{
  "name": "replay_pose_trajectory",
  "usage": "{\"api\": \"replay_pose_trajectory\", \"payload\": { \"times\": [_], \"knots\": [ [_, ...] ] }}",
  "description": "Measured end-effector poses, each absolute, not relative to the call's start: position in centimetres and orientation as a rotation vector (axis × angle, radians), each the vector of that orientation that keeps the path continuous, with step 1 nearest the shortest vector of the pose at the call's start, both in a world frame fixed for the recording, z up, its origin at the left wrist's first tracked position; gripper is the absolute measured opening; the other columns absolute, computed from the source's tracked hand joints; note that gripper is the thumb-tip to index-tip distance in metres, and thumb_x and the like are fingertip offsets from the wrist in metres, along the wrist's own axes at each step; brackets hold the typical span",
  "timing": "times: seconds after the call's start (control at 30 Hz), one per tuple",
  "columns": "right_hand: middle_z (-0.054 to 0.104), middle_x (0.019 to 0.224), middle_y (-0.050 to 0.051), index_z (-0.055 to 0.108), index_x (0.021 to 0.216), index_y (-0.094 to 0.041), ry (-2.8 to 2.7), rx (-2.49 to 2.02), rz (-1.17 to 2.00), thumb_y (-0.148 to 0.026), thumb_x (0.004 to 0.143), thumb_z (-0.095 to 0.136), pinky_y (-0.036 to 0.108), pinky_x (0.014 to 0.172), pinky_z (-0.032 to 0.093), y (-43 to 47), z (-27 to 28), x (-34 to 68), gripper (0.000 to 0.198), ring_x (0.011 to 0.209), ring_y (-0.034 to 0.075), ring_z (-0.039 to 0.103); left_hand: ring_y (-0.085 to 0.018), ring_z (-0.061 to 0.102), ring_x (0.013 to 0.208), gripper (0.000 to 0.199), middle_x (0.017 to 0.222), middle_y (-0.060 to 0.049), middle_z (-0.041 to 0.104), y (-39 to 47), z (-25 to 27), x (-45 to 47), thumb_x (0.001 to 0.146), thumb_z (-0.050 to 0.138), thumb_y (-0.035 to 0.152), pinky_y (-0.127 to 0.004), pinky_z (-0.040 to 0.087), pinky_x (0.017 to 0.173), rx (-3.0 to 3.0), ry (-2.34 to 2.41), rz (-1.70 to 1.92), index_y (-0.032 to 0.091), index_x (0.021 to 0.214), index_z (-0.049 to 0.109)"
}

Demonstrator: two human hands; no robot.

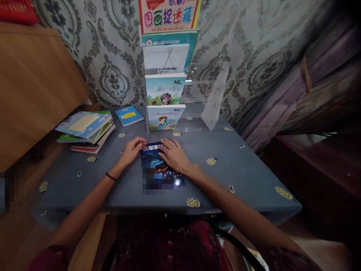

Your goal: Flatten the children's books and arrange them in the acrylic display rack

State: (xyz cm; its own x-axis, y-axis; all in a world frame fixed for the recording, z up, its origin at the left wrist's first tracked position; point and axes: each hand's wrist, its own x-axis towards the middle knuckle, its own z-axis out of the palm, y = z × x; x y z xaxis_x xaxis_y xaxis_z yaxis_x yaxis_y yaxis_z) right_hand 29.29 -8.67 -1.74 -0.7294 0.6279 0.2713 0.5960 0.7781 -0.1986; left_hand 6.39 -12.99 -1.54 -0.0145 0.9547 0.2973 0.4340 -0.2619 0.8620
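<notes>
A dark blue book (pixel 155 162) with white lettering along its top lies flat on the table in front of me. My right hand (pixel 175 155) rests palm down over its upper right part, with the fingers apart, and covers some of the title. At its upper left corner is my left hand (pixel 132 151), fingers loosely bent and nothing visible in them; whether they touch the cover I cannot tell. Behind the book stands a clear stepped rack (pixel 210 101). Its left column holds several books, the lowest a pale one (pixel 163 119) with a cartoon figure.
A pile of books (pixel 87 130) sits on the table's left side, and a small blue book (pixel 129 115) lies beside it. The table (pixel 225 173) has a grey patterned cover. A wooden cabinet (pixel 36 86) stands left; a curtain (pixel 282 90) hangs right.
</notes>
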Motion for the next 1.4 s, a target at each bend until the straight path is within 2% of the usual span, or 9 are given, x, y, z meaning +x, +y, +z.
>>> {"api": "replay_pose_trajectory", "payload": {
  "times": [0.07,0.17,0.4,0.6,0.77,1.0,1.17,1.3,1.4],
  "knots": [
    [0.054,0.15,0.016,0.066,0.129,-0.019,-2.687,-0.848,0.117,-0.031,0.104,0.043,0.057,0.12,0.028,-10.3,-1.4,27.7,0.036,0.145,0.029,0.042,-0.02,0.072,0.087,0.022,0.09,-0.006,0.075,-11.8,-2.7,5.0,0.089,0.049,0.022,-0.035,0.059,0.083,1.721,1.447,1.206,0.016,0.095,0.068],
    [0.054,0.15,0.015,0.062,0.136,-0.018,-2.791,-0.677,0.166,-0.033,0.104,0.047,0.053,0.12,0.031,-12.8,-1.7,25.6,0.038,0.146,0.027,0.041,-0.019,0.072,0.087,0.024,0.093,-0.007,0.075,-11.6,-3.7,4.5,0.089,0.047,0.02,-0.035,0.058,0.086,1.725,1.443,1.207,0.015,0.093,0.07],
    [0.046,0.158,0.009,0.047,0.15,-0.017,-2.959,-0.345,0.399,-0.039,0.106,0.044,0.047,0.127,0.02,-19.1,-2.2,27.4,0.05,0.153,0.023,0.029,-0.017,0.068,0.084,0.028,0.092,-0.006,0.071,-12.2,-3.8,4.6,0.089,0.044,0.015,-0.031,0.055,0.082,1.948,1.509,1.141,0.016,0.093,0.072],
    [0.036,0.163,0.008,0.033,0.158,-0.023,-2.866,-0.5,0.57,-0.042,0.105,0.042,0.044,0.126,0.026,-19.8,-1.7,31.8,0.057,0.153,0.019,0.029,-0.019,0.067,0.092,0.026,0.099,-0.006,0.072,-12.8,-3.7,5.1,0.09,0.046,0.013,-0.034,0.053,0.089,2.08,1.559,1.131,0.019,0.092,0.071],
    [0.04,0.161,0.015,0.041,0.155,-0.02,-2.773,-0.791,0.452,-0.044,0.105,0.038,0.056,0.122,0.029,-14.9,-2.7,31.5,0.055,0.152,0.027,0.031,-0.02,0.066,0.098,0.027,0.103,-0.006,0.069,-13.5,-3.4,5.9,0.09,0.044,0.01,-0.035,0.053,0.093,2.2,1.588,1.076,0.02,0.092,0.07],
    [0.039,0.16,0.021,0.046,0.15,-0.012,-2.645,-1.066,0.336,-0.042,0.105,0.037,0.057,0.12,0.03,-7.6,-3.8,28.2,0.055,0.151,0.031,0.031,-0.02,0.065,0.102,0.026,0.108,-0.007,0.066,-14.0,-3.8,6.5,0.095,0.044,0.011,-0.036,0.053,0.095,2.301,1.633,1.018,0.02,0.099,0.068],
    [0.042,0.158,0.021,0.047,0.149,-0.009,-2.608,-1.121,0.317,-0.041,0.105,0.035,0.054,0.12,0.03,-7.0,-3.9,28.2,0.056,0.151,0.031,0.032,-0.025,0.059,0.115,0.026,0.123,-0.013,0.061,-14.6,-3.7,7.2,0.098,0.042,0.014,-0.042,0.05,0.101,2.338,1.89,0.902,0.017,0.113,0.063],
    [0.046,0.156,0.02,0.05,0.147,-0.013,-2.613,-1.12,0.25,-0.037,0.105,0.035,0.06,0.118,0.029,-7.3,-3.2,28.2,0.051,0.149,0.032,0.036,-0.029,0.057,0.116,0.026,0.129,-0.013,0.059,-16.5,-3.3,8.1,0.099,0.048,0.022,-0.047,0.05,0.099,2.334,2.125,0.743,0.019,0.122,0.059],
    [0.055,0.15,0.016,0.053,0.144,-0.02,-2.672,-1.033,0.221,-0.026,0.104,0.036,0.065,0.117,0.026,-7.2,-2.1,26.4,0.044,0.146,0.032,0.041,-0.027,0.057,0.114,0.024,0.127,-0.01,0.061,-18.2,-3.2,9.0,0.101,0.047,0.026,-0.045,0.049,0.097,2.439,2.091,0.635,0.022,0.121,0.059]
  ]
}}
